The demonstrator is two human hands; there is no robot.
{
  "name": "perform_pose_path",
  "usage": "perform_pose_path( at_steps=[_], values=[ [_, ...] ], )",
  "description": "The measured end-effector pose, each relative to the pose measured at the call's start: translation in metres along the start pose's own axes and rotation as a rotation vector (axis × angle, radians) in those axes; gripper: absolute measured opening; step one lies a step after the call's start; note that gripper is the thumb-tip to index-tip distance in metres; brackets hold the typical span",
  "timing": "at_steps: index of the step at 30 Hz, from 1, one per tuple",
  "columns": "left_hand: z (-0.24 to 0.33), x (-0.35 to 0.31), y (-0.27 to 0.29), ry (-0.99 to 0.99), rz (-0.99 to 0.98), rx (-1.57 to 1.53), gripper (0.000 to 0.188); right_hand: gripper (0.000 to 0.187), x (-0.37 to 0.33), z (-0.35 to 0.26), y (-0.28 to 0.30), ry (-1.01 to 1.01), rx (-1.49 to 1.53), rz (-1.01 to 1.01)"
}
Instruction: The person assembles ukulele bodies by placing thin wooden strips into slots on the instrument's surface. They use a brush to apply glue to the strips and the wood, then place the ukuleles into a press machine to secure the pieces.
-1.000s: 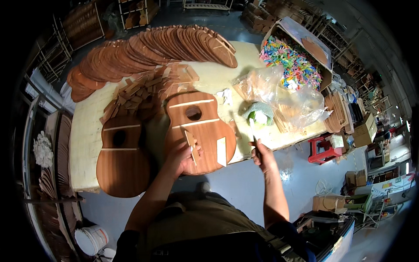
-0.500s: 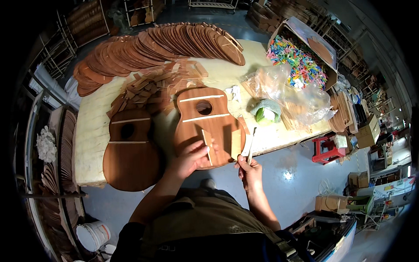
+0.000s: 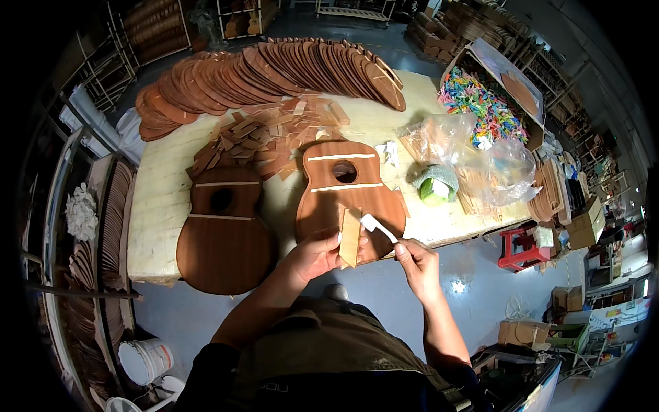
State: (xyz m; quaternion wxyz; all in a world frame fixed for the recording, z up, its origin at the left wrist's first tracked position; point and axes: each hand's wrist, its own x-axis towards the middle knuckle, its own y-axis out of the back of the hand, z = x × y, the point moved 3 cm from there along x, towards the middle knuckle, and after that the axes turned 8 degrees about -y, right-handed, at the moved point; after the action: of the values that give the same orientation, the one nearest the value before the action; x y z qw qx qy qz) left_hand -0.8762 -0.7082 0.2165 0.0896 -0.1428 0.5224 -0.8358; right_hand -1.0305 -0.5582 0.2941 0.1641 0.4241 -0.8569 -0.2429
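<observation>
My left hand (image 3: 316, 255) is closed on a thin wood piece (image 3: 349, 238) with a slanted lower end, held up above the nearer part of a ukulele-shaped soundboard (image 3: 328, 207). That board has a round hole and two pale cross strips. My right hand (image 3: 418, 265) pinches the end of a small white brush (image 3: 378, 227), its head pointing up and left, close beside the wood piece. To the left lies a second guitar-shaped board (image 3: 226, 253), darker, also with a hole and two pale strips. Part of the first board is hidden behind my hands.
Behind the boards lies a heap of thin wood offcuts (image 3: 254, 134), with a long row of stacked wooden plates (image 3: 274, 75) along the far edge. At right are a round green-and-grey container (image 3: 436, 185), plastic bags (image 3: 491, 172), a box of colourful clips (image 3: 480, 103) and a red stool (image 3: 522, 248).
The wood piece near my right hand has come over to my left hand. My right hand now holds only the brush, raised and turned toward the wood. The view has shifted slightly.
</observation>
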Motion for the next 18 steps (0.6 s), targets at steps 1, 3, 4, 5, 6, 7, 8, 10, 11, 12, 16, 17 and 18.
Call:
perform_pose_path(
  at_steps=[1,3,4,5,6,7,8,10,11,12,16,17,18],
  values=[
    [0.001,-0.001,-0.002,-0.015,-0.053,-0.002,0.041,0.021,0.004,-0.01,0.002,0.086,-0.033,-0.017],
    [-0.001,-0.003,0.0,0.08,-0.126,-0.055,0.041,0.02,0.012,-0.012,0.005,0.098,-0.234,0.059],
    [-0.002,-0.005,0.0,0.126,-0.162,-0.081,0.041,0.019,0.016,-0.013,0.006,0.105,-0.334,0.097],
    [-0.002,-0.007,-0.001,0.127,-0.159,-0.019,0.042,0.017,0.022,-0.017,0.007,0.219,-0.39,0.248],
    [-0.002,-0.007,-0.004,0.111,-0.147,-0.051,0.042,0.017,0.023,-0.015,0.008,0.283,-0.325,0.309],
    [-0.003,-0.005,-0.007,0.095,-0.134,-0.083,0.042,0.017,0.021,-0.015,0.007,0.353,-0.319,0.303],
    [-0.003,-0.005,-0.009,0.078,-0.119,-0.116,0.042,0.018,0.016,-0.015,0.006,0.422,-0.312,0.293],
    [0.0,-0.003,0.001,0.03,0.026,-0.121,0.043,0.019,0.004,-0.018,-0.005,0.555,-0.434,0.192],
    [0.003,-0.003,0.008,-0.002,0.099,-0.087,0.044,0.02,0.001,-0.02,-0.009,0.628,-0.415,0.162],
    [0.007,-0.003,0.015,-0.034,0.173,-0.053,0.045,0.023,-0.004,-0.017,-0.011,0.639,-0.368,0.115],
    [0.014,-0.008,0.015,-0.061,0.43,0.019,0.041,0.025,-0.001,-0.024,-0.026,0.462,-0.146,0.104],
    [0.017,-0.008,0.003,-0.075,0.481,0.06,0.038,0.024,0.001,-0.028,-0.032,0.382,-0.099,0.134],
    [0.013,-0.009,0.006,-0.061,0.488,0.048,0.037,0.027,0.002,-0.029,-0.04,0.317,-0.08,0.108]
  ],
)
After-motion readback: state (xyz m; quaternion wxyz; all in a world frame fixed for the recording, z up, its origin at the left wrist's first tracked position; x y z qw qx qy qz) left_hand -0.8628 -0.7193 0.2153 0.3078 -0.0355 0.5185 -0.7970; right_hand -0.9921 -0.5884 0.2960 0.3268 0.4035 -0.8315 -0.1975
